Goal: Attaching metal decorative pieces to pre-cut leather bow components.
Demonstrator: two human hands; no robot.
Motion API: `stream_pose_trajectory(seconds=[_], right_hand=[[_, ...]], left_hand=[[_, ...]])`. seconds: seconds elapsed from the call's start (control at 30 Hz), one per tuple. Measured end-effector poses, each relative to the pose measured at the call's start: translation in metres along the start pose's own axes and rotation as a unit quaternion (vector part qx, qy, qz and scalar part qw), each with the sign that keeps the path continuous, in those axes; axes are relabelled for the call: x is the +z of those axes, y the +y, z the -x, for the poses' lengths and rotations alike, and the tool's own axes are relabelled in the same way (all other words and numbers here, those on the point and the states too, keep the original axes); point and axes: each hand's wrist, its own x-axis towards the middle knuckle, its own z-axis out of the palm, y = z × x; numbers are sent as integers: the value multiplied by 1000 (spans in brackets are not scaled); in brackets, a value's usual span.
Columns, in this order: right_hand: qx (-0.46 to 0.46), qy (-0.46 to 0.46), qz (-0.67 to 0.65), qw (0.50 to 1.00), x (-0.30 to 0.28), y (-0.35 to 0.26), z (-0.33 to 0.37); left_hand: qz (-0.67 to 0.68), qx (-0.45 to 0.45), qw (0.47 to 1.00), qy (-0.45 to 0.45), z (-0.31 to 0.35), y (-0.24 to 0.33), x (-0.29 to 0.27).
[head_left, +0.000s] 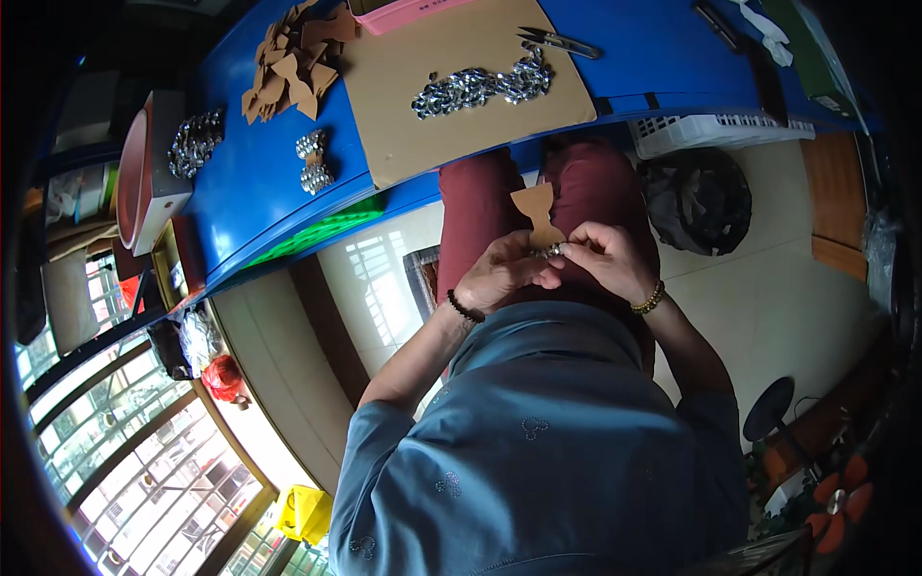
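Note:
Over my lap I hold a brown card (538, 209) with a narrowed waist, its wide end pointing away from me. My left hand (504, 270) is closed on the card's near end. Opposite it, my right hand (609, 257) pinches a short bit of silvery chain (550, 251) at the card's waist. The fingers partly hide the chain and the lower card. Beyond my knees, a heap of shiny silver chain (482, 88) lies on a cardboard sheet (413, 144). A card wound with silver chain (314, 161) rests on the blue table to the left.
The blue table (245, 197) also bears a pile of brown cards (296, 65), another silvery cluster (196, 144), thread snips (560, 42) and a pink tray (403, 13). A white plastic basket (711, 132) and a black bag (699, 202) are to the right of my knees.

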Motion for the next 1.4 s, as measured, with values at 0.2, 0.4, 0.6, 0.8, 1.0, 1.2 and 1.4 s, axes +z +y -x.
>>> stream_pose_trajectory(seconds=[0.2,0.4,0.6,0.8,1.0,1.2,1.4], right_hand=[[1,-1,-5,1000,1,-4,2],[-4,8,-10,1000,0,0,5],[6,6,-7,1000,-2,4,7],[8,7,-2,1000,0,5,9],[14,8,-2,1000,-1,5,9],[2,12,-32,999,-5,5,11],[46,53,-47,996,-30,-18,14]], left_hand=[[-160,77,983,41,-3,-10,-3],[-122,54,990,48,-5,-15,-2],[-48,2,999,7,-1,-6,-5],[-85,4,996,-11,-2,-5,-5],[-185,65,980,43,-4,-17,1],[-203,157,964,66,-2,-22,5],[-450,333,825,76,-4,-27,-11]])
